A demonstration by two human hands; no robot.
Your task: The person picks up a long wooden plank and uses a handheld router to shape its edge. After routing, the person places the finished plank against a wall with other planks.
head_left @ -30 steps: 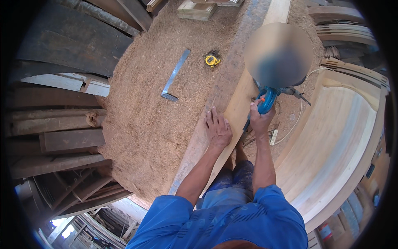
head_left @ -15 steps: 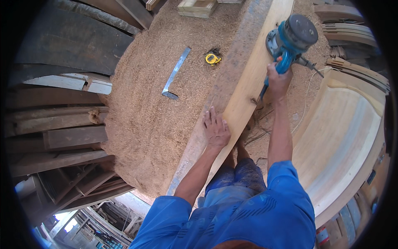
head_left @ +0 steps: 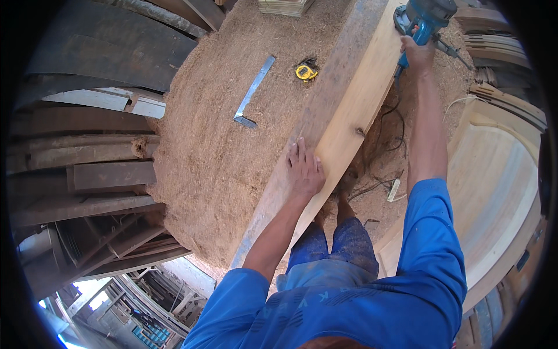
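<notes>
A long plank (head_left: 354, 110) lies slanted along the right edge of the sawdust-covered bench (head_left: 215, 163). The left hand (head_left: 303, 168) rests flat and open on its near part. Far up, the right hand (head_left: 417, 53), arm stretched straight, grips a blue router (head_left: 423, 16) on the plank's far end.

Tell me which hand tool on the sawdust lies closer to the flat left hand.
The metal square; the yellow tape measure lies farther up from the left hand.
</notes>
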